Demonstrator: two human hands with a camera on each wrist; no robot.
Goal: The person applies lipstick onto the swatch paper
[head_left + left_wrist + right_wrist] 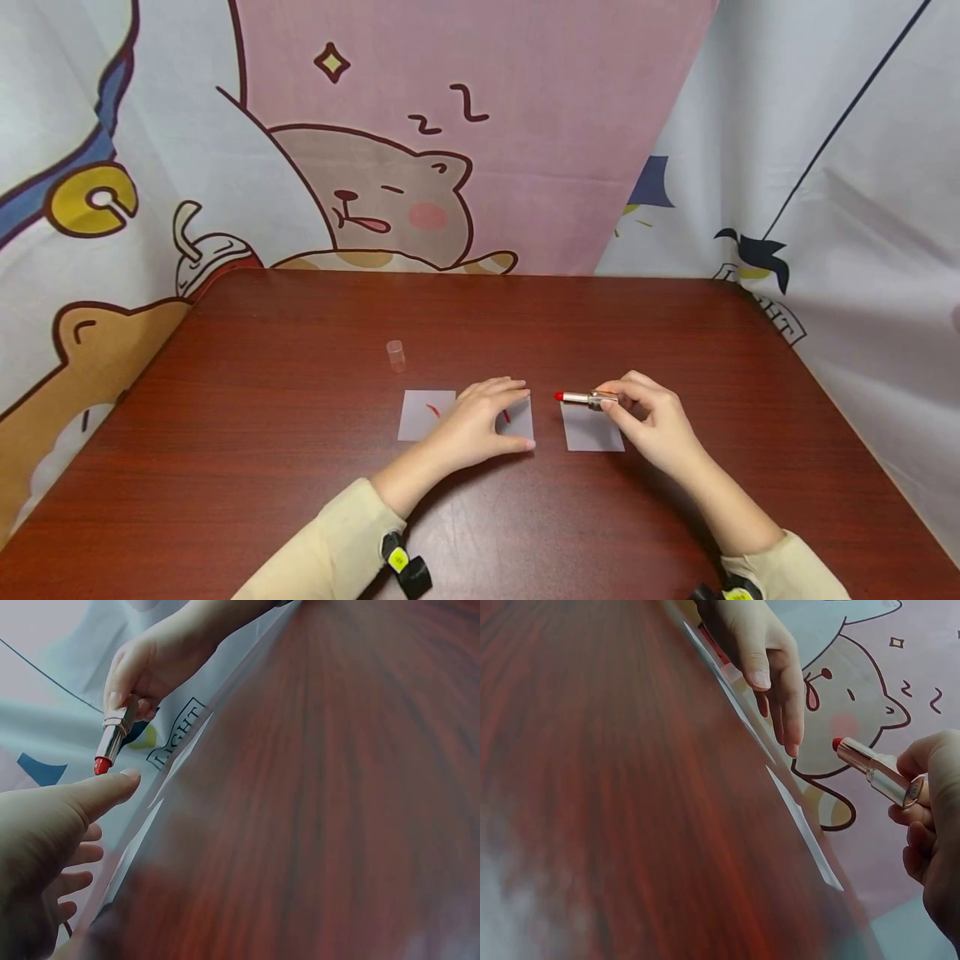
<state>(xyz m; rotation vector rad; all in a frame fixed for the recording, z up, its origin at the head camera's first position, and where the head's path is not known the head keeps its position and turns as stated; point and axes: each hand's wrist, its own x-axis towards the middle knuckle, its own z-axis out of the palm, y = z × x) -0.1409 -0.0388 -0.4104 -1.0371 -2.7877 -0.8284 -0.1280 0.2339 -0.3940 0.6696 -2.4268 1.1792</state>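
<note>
Between the thumb and fingers of my right hand (652, 417) is a red lipstick (587, 400), uncapped, its tip pointing left. It is held over the right-hand white paper square (592, 433), raised off the table as the right wrist view shows. My left hand (480, 421) hovers with fingers extended and thumb spread, holding nothing, above the middle paper square (521, 427). A red stroke shows on that middle square between thumb and fingers. Another red stroke marks the left paper square (416, 417), which the left hand partly covers.
A clear plastic cap (396, 356) stands on the brown wooden table (300, 333), beyond the left paper. Cartoon-printed curtains (540, 167) hang behind the table and along both sides.
</note>
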